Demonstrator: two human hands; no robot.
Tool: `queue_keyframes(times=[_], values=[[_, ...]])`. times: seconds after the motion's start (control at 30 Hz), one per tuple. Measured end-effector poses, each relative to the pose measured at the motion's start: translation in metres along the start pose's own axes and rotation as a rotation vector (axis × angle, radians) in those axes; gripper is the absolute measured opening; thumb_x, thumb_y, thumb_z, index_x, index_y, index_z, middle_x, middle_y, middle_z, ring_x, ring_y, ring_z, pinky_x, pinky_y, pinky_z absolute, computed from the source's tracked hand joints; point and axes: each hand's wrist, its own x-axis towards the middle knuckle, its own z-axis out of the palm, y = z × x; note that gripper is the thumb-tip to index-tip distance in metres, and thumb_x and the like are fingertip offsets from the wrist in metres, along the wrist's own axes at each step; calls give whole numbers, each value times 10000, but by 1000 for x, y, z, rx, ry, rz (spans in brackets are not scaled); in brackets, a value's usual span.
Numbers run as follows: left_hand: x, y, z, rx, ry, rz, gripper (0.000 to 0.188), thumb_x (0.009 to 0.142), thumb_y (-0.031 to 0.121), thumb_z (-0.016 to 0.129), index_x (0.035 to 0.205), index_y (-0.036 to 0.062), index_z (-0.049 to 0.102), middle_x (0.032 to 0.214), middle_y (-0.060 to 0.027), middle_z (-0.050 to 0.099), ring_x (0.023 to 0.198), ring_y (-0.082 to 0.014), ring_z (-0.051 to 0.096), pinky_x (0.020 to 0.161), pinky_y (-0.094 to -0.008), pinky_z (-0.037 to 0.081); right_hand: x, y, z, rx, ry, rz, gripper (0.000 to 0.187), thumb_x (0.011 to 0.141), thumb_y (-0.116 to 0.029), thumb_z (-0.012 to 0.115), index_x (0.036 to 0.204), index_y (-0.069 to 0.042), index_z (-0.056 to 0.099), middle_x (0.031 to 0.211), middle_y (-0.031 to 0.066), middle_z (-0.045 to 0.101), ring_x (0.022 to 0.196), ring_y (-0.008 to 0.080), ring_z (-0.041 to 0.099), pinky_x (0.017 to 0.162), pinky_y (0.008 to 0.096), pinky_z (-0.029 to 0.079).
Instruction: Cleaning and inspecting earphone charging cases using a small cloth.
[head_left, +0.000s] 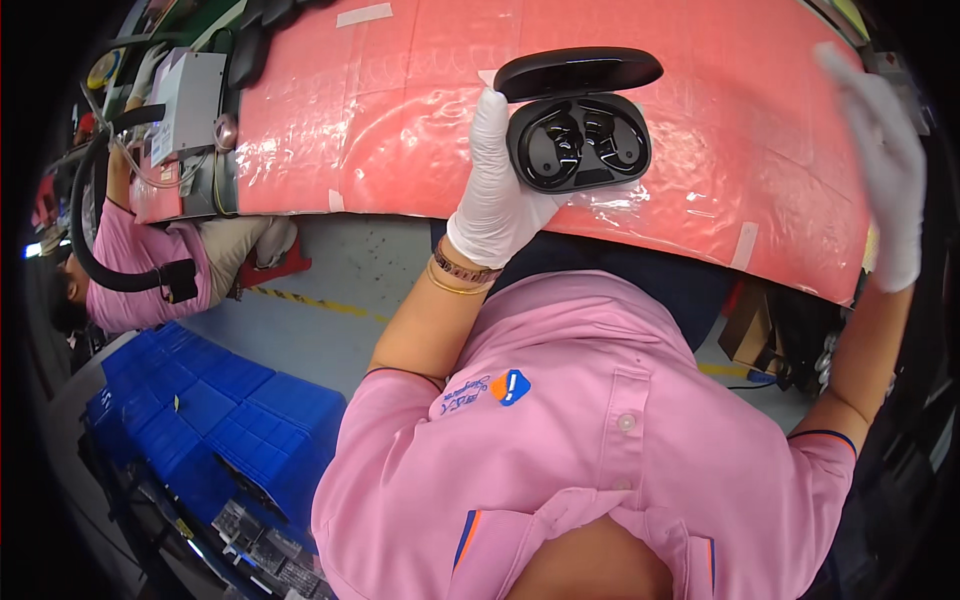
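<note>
My left hand [490,185], in a white glove, is closed round the left side of a black earbud case [580,185]. The case's lid [580,72] stands raised, tilted up along the far side. Inside are two glossy black, curved ear-hook shapes; whether they are earbuds or bare hollows I cannot make out. Held level above the red table mat [420,150], the case faces up toward me. Out at the far right, my gloved right hand [885,165] is apart from the case, fingers stretched out and slightly blurred, holding nothing visible.
Clear film and strips of tape cover the mat. Several black cases [250,55] line its far left edge, near a grey-white box-shaped device [190,100]. At left a co-worker in a pink shirt [150,265] sits. Blue crates [220,400] stand lower left; a cardboard box [745,325] lies under the table's right.
</note>
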Motion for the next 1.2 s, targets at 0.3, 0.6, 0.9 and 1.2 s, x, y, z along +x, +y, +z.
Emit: queue_keyframes(times=[0.3, 0.6, 0.9, 1.2], values=[[-8, -2, -3, 206, -153, 122, 669, 953, 589, 404, 1297, 22, 494, 1216, -95, 587, 1126, -191, 565, 979, -353, 453, 4, -114, 119, -62, -53, -506, 424, 703, -30, 620, 1119, -110, 639, 842, 34, 534, 769, 230, 535, 702, 343, 433], [-4, 0, 3, 182, -76, 74, 991, 810, 829, 323, 1390, 30, 403, 1302, -137, 546, 1206, -266, 536, 1038, -439, 432, -33, -86, 116, -73, 60, -250, 436, 728, 69, 620, 1140, -67, 663, 800, 52, 558, 685, 225, 519, 623, 332, 418], [-9, -3, -1, 101, -64, 131, 808, 898, 718, 348, 1316, 38, 479, 1211, -103, 598, 1127, -209, 581, 988, -366, 473, -57, -95, 135, 57, 156, -222, 505, 691, 109, 621, 1163, -63, 671, 798, 30, 584, 703, 185, 549, 648, 306, 446], [-9, -14, -3, 150, 146, 167, 944, 794, 825, 386, 1352, 68, 462, 1300, -111, 543, 1214, -246, 514, 1051, -427, 407, -47, -88, 132, -8, 92, -251, 481, 699, 82, 620, 1144, -96, 670, 808, 23, 600, 690, 197, 554, 614, 316, 434]])
